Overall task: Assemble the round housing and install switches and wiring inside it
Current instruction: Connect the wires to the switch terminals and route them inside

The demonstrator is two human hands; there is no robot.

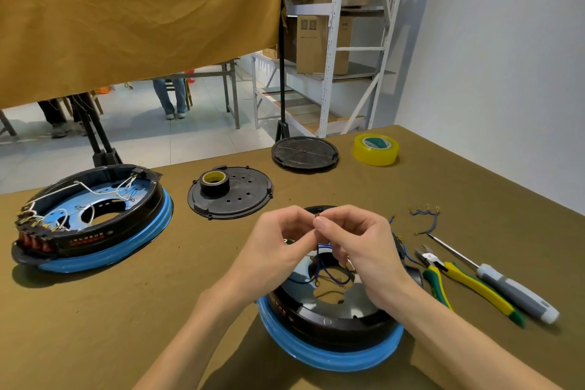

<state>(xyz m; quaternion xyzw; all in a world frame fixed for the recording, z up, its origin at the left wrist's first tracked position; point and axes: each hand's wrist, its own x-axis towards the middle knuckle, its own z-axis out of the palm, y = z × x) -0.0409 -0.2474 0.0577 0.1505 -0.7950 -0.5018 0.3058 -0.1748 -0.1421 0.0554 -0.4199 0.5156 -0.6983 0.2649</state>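
Above the round housing (329,323) at the near edge of the tabletop (158,310), a small terminal (317,216) is pinched between the left hand (278,242) and right hand (354,241), both grips clenched on it. Blue wires (326,275) trail into the housing; slack should be kept and the terminal held square.

Both hands, left hand (281,242) and right hand (354,241), pinched a tiny connector (317,216) with blue wires (329,275) over the round housing (329,326) near the table's (190,263) front edge.
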